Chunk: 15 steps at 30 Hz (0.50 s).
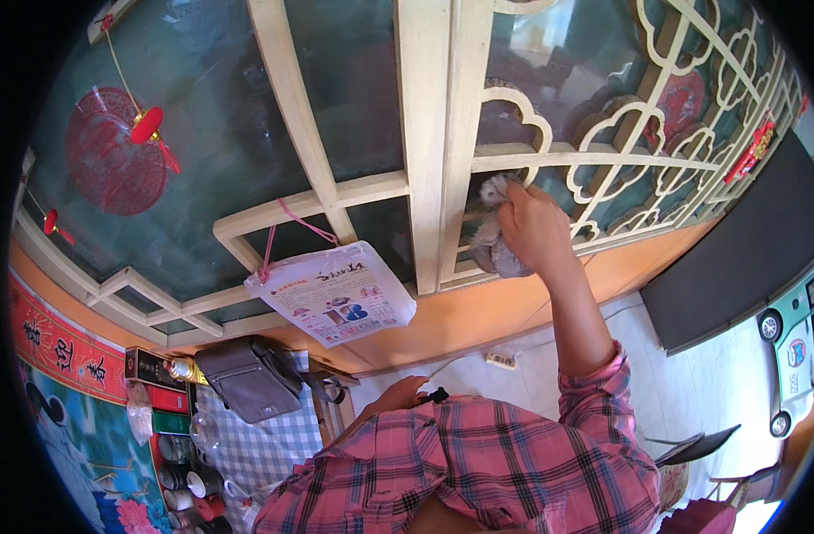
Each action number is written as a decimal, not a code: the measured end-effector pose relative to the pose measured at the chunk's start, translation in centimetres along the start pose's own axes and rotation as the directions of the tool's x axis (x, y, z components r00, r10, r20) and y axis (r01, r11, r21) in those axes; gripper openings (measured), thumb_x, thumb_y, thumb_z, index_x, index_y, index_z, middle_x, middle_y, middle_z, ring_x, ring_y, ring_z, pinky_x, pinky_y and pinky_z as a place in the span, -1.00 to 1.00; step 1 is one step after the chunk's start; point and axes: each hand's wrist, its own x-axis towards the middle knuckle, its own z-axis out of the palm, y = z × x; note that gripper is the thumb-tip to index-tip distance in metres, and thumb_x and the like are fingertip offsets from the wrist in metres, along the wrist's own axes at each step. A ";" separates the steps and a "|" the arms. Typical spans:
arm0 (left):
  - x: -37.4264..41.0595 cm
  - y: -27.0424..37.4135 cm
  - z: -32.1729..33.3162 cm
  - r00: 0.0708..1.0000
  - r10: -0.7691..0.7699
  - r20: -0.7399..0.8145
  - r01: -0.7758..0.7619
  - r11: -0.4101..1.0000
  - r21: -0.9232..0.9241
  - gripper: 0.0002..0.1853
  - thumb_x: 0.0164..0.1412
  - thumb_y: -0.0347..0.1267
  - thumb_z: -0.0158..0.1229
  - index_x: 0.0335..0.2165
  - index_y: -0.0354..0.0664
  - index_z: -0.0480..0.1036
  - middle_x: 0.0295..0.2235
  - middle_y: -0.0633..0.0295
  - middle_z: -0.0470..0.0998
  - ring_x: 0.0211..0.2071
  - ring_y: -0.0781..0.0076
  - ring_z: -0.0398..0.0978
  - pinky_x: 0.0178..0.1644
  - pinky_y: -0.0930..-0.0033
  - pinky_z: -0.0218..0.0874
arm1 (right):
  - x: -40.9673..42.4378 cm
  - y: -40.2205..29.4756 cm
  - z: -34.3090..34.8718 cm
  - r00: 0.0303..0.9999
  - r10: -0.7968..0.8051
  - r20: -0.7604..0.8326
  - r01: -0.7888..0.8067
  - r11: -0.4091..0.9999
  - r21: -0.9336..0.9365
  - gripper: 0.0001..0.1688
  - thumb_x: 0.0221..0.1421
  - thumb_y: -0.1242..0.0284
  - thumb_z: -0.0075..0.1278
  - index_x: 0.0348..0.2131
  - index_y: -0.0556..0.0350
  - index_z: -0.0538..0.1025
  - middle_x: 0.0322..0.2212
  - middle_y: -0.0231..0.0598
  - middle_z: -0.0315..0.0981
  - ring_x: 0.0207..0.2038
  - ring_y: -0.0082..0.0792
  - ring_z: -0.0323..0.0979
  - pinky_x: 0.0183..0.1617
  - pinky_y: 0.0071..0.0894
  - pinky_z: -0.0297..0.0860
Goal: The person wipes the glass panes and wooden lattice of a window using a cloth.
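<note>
My right hand (534, 227) grips a bunched grey cloth (497, 243), raised against the lower left corner of a cream lattice window frame (504, 162). Part of the cloth hangs below the fingers, over the small panes there. Low in front of my body is my left hand (401, 392), partly hidden by the plaid shirt; whether it holds anything is unclear. Left of the cloth, beyond a thick cream post (428, 133), a printed paper calendar (337, 294) hangs by a pink string from the frame.
A dark shoulder bag (250, 380) rests on a table with a checked cloth (267, 427), beside boxes and several jars. Red hanging ornaments (147, 125) dangle before the left panes. A power strip (500, 361) lies on the pale floor. To the right are a dark panel (734, 253) and a toy-like vehicle (794, 354).
</note>
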 end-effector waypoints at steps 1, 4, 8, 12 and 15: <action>0.2 -0.2 0.0 1.000 0.015 0.008 -0.015 1.000 0.017 -0.52 0.12 -0.27 0.11 0.00 -0.21 0.29 -0.16 -0.05 0.43 -0.10 -0.03 0.37 -0.05 0.11 0.22 | -0.2 -0.2 -0.2 0.995 -0.055 0.082 0.050 0.997 0.062 -0.79 -0.01 0.44 -0.12 -0.35 0.15 0.47 -0.49 0.03 0.37 -0.36 0.07 0.40 -0.30 -0.05 0.36; 0.6 -0.5 0.0 0.994 0.108 -0.029 -0.106 0.993 0.060 -0.51 0.12 -0.28 0.11 0.01 -0.20 0.28 -0.13 -0.05 0.43 -0.08 -0.03 0.36 -0.03 0.11 0.21 | -1.0 -2.0 -0.3 0.976 -0.201 0.080 0.187 0.970 0.158 -0.76 -0.05 0.44 -0.07 -0.33 0.16 0.49 -0.47 -0.03 0.37 -0.32 0.01 0.41 -0.35 -0.07 0.39; 0.6 -0.4 0.4 1.000 0.005 0.009 -0.005 1.000 -0.007 -0.50 0.12 -0.38 0.15 0.03 -0.24 0.27 -0.13 -0.11 0.43 -0.09 0.03 0.41 -0.04 0.19 0.25 | -1.3 -1.2 1.7 0.967 -0.142 -0.213 0.106 0.979 -0.172 -0.53 -0.07 0.40 -0.03 -0.10 0.18 0.47 -0.33 -0.10 0.35 -0.25 -0.09 0.38 -0.39 -0.23 0.44; -0.2 -0.9 0.3 0.997 -0.075 -0.004 0.074 0.991 -0.110 -0.53 0.13 -0.34 0.14 0.01 -0.23 0.29 -0.14 -0.09 0.44 -0.09 0.05 0.41 -0.06 0.21 0.27 | -1.3 -2.1 3.3 1.000 -0.023 -0.007 0.020 0.963 -0.268 -0.55 -0.04 0.36 -0.08 -0.15 0.25 0.47 -0.30 -0.05 0.38 -0.22 -0.06 0.41 -0.34 -0.12 0.46; -1.2 -2.7 1.2 0.997 -0.056 -0.056 0.046 0.985 -0.168 -0.52 0.11 -0.27 0.11 -0.01 -0.22 0.30 -0.13 -0.05 0.44 -0.09 0.00 0.39 -0.04 0.14 0.23 | -0.6 -3.3 2.0 0.989 0.019 0.148 0.026 0.954 -0.298 -0.61 -0.04 0.36 -0.10 -0.25 0.26 0.48 -0.32 -0.01 0.40 -0.25 0.00 0.44 -0.33 -0.09 0.45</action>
